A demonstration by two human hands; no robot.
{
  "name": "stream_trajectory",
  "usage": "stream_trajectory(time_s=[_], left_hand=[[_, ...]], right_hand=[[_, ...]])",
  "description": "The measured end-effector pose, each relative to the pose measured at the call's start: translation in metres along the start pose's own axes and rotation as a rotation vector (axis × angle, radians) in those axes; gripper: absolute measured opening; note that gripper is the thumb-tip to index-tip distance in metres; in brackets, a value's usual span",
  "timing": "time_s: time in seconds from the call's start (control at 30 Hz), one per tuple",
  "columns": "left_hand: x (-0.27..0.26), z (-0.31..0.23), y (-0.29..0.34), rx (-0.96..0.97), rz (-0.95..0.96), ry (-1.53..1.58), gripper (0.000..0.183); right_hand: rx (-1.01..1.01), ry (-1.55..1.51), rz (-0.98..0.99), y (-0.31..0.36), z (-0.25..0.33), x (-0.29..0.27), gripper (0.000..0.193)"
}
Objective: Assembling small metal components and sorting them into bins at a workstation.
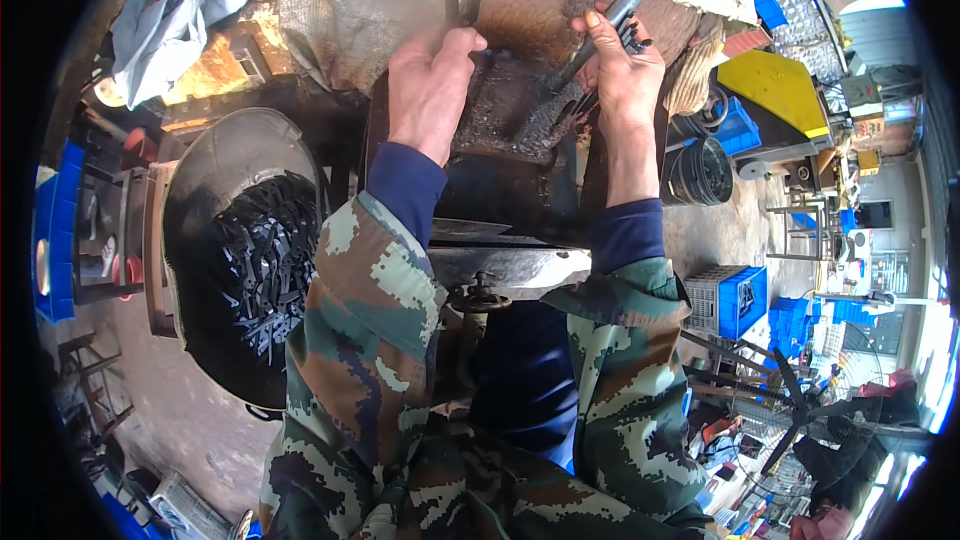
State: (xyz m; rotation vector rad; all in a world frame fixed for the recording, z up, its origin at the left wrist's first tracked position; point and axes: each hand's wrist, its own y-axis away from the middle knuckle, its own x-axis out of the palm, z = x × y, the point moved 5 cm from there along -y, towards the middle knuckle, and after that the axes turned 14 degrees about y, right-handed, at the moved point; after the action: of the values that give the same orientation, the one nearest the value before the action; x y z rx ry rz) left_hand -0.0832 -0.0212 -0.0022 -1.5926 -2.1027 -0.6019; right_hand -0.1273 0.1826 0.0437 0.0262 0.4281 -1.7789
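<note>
Metal rod point(603, 28) is gripped by right hand point(622, 65) fingers over dark block point(510, 115); left hand point(432, 80) fingers are closed on thin piece point(458, 0). Basin point(200, 180) is seen part-filled with dark parts point(265, 265), more likely left

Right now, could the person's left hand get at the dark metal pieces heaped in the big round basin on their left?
Probably yes. The basin sits open-topped just beside the left arm, nothing covers the metal pieces, and nothing stands between. But the left hand is busy gripping a dark part on the work block, so it must let go first.
</note>
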Motion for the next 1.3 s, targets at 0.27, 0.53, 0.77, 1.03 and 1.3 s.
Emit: stream_trajectory(time_s=[0.27,0.53,0.77,1.03,1.3], left_hand=[[0.001,-0.007,0.002,0.006,0.001,-0.008,0.013],[0.007,-0.031,0.014,0.034,0.000,0.021,0.013],[0.012,-0.043,0.034,0.098,0.069,0.027,0.014],[-0.006,-0.049,0.032,0.046,0.070,-0.147,0.023],[0.008,-0.014,0.030,0.062,0.290,-0.364,0.028]], right_hand=[[-0.011,0.011,-0.006,0.000,0.003,0.001,0.027],[0.014,0.020,-0.021,-0.001,0.006,0.004,0.025],[0.109,0.012,-0.057,0.008,0.002,-0.001,0.023],[0.263,-0.075,0.179,0.097,0.027,-0.028,0.021],[-0.249,0.497,0.535,0.202,0.029,-0.059,0.036]])
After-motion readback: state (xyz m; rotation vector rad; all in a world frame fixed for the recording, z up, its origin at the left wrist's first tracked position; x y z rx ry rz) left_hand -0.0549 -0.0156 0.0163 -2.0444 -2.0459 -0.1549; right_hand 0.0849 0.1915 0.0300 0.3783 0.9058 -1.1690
